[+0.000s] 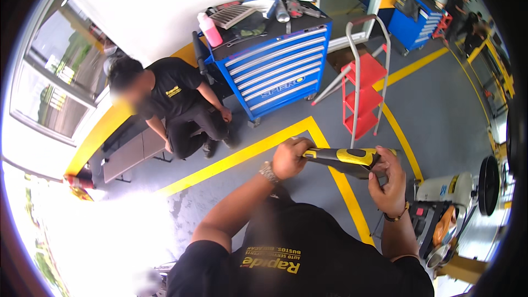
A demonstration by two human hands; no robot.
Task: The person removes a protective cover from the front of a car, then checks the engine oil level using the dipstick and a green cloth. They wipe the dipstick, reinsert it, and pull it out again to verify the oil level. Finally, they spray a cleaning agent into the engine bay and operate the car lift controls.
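In front of my chest I hold a flat black-and-yellow handheld device [341, 157], seen nearly edge-on. What its face shows is hidden. My left hand [293, 158], with a watch on its wrist, is closed around the left end. My right hand [389, 184] grips the right end, the fingers at its top edge and the thumb toward its lower side. The device is held level, well above the floor.
Ahead stands a blue tool chest [280, 69] with a pink bottle [209, 29] and tools on top. A red step ladder [364, 96] is right of it. At left, a person in black [173, 96] sits on a low bench [125, 159]. A white tank [445, 190] stands at right.
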